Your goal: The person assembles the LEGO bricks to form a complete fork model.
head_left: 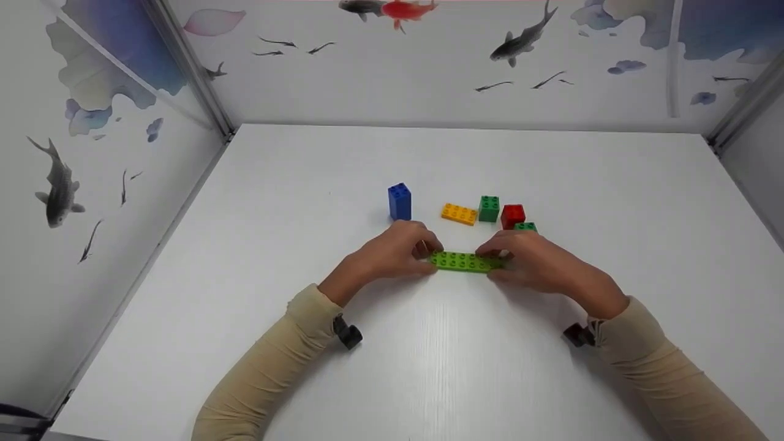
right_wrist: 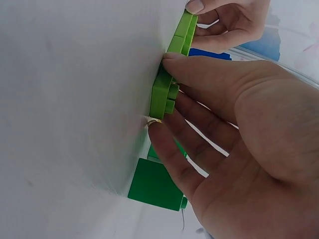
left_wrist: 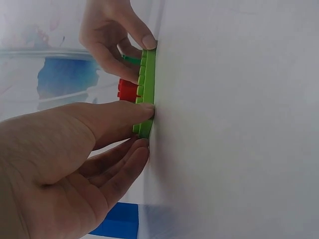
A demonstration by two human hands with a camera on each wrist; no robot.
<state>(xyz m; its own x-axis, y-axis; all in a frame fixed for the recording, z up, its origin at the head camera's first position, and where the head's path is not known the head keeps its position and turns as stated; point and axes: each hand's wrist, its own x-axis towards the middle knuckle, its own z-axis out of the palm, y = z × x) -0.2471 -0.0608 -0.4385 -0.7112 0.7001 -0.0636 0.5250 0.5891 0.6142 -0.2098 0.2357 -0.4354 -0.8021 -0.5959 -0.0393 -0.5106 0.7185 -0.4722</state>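
Observation:
A long, flat lime-green toy brick [head_left: 462, 262] with two rows of studs lies crosswise on the white table, studs up. Its left end is pinched between the thumb and fingers of my left hand [head_left: 398, 251]. My right hand [head_left: 539, 263] grips the other end the same way, thumb on the near side. The right wrist view shows the brick's side [right_wrist: 159, 94] low at the tabletop, with a thin line across it between the two thumbs. In the left wrist view both thumbs press the brick's near face [left_wrist: 150, 79].
Beyond my left hand stands a tall blue brick [head_left: 400, 202]. Right of it lie a flat yellow brick [head_left: 459, 214], a green brick [head_left: 489, 209] and a red brick [head_left: 512, 216]. Another green brick [head_left: 525, 226] is partly hidden behind my right hand. Printed walls [head_left: 429, 92] border the table.

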